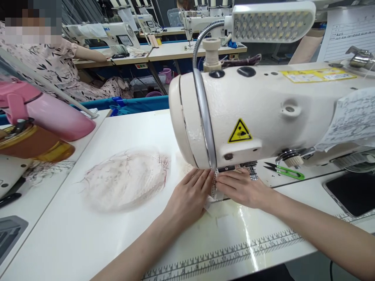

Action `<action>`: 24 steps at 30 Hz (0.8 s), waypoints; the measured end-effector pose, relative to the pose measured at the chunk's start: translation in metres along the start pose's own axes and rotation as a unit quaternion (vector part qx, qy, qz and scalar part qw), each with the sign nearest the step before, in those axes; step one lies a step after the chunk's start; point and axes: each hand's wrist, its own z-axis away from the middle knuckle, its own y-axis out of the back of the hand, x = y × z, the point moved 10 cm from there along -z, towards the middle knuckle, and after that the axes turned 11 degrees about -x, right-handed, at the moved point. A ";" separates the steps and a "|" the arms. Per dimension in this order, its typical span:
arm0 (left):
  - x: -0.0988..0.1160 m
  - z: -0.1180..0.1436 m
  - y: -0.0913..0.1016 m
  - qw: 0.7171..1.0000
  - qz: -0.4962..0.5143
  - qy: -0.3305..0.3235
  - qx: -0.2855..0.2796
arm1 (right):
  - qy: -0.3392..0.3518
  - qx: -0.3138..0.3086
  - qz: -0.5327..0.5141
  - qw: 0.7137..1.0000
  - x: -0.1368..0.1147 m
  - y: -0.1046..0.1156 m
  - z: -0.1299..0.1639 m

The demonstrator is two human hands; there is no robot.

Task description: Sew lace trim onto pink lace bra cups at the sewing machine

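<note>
Both hands are at the needle area under the head of a white sewing machine [258,105]. My left hand [190,195] lies flat, fingers stretched forward, on the left of a narrow white lace-like fabric [214,189]. From the right, my right hand [243,187] rests beside the same fabric, its fingers extended and lying low, with the tips partly under the machine head. The needle and presser foot are mostly hidden. To the left of my hands, a blurred oval heap of sheer white material [125,179] with reddish threads lies on the table [73,238].
Green-handled thread snips [288,171] and a dark phone [351,191] lie to the right. A ruler strip [222,255] runs along the front edge. A pink bottle [58,111] and an amber container [38,144] stand at left. Beyond, a person [43,70] sits near other machines.
</note>
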 end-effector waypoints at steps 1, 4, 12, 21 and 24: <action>0.001 0.000 0.000 1.000 0.003 0.000 0.005 | -0.002 -0.004 -0.002 1.000 0.001 0.001 0.000; 0.002 0.001 0.002 1.000 0.001 0.002 0.022 | -0.003 -0.015 0.012 1.000 0.002 0.003 -0.001; 0.005 0.002 0.007 0.999 -0.030 0.015 0.039 | -0.031 0.018 0.111 0.993 0.004 0.016 0.002; 0.004 0.002 -0.001 0.999 -0.035 0.023 -0.012 | -0.053 0.006 0.108 0.993 0.014 0.015 0.008; 0.001 0.002 0.000 0.999 -0.020 0.029 -0.011 | -0.055 -0.005 0.081 0.995 0.018 0.012 0.008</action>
